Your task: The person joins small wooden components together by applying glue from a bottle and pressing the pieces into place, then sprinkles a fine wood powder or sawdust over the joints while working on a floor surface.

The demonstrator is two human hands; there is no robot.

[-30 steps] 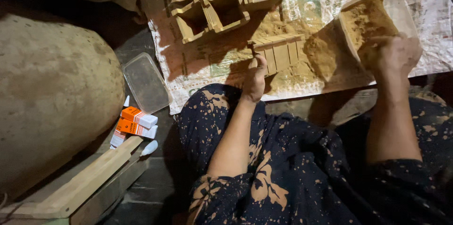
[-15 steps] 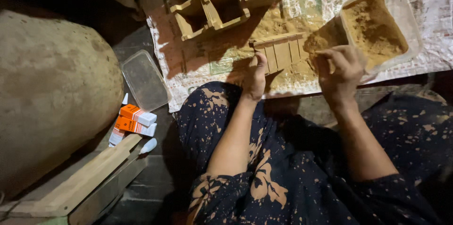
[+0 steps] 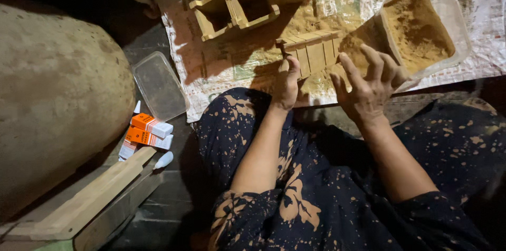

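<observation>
The left hand (image 3: pixel 287 85) rested on the near left end of a slatted wooden mould (image 3: pixel 315 53), its fingers curled against the wood and its thumb pointing up along the frame — whether it truly gripped the frame could not be told. The right hand (image 3: pixel 369 85) hovered just beside the mould's right end with its fingers spread wide and empty, dusted with brown powder. The mould lay flat on a printed woven sheet (image 3: pixel 221 66) spread over the floor, with loose brown powder (image 3: pixel 363 35) scattered around and over it. Just beyond the right hand stood a clear plastic tub (image 3: pixel 453 19), tilted and filled with the same powder. Farther off, open wooden box frames (image 3: pixel 247 1) sat in a cluster on the sheet. To the left, off the sheet, lay a clear plastic lid (image 3: pixel 158 85), orange-and-white small cartons (image 3: pixel 148 130), a wooden plank (image 3: pixel 92 198) and a large rounded sack (image 3: pixel 52 98).
</observation>
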